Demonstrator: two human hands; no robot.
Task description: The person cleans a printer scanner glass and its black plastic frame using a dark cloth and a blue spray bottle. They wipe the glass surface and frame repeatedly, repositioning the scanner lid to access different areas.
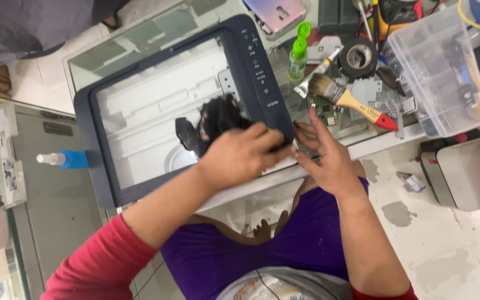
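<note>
While the left grip (240, 153) pinches a black cloth (218, 116) on the scanner (156, 105), the right grip (320, 150), spread, rests on the cluttered glass tabletop (112, 55) above stained floor (418, 233).

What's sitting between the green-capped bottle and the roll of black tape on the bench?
In the head view, between the green-capped bottle and the roll of black tape lies a small white tube, angled, just above the paintbrush's bristles.

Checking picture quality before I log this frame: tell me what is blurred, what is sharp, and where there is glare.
Head view: the black cloth under the left hand is smeared by motion blur; the paintbrush and green-capped bottle are sharp; the right hand is fairly crisp; soft, even light, with faint glare on the scanner glass; edges bend slightly.
</note>
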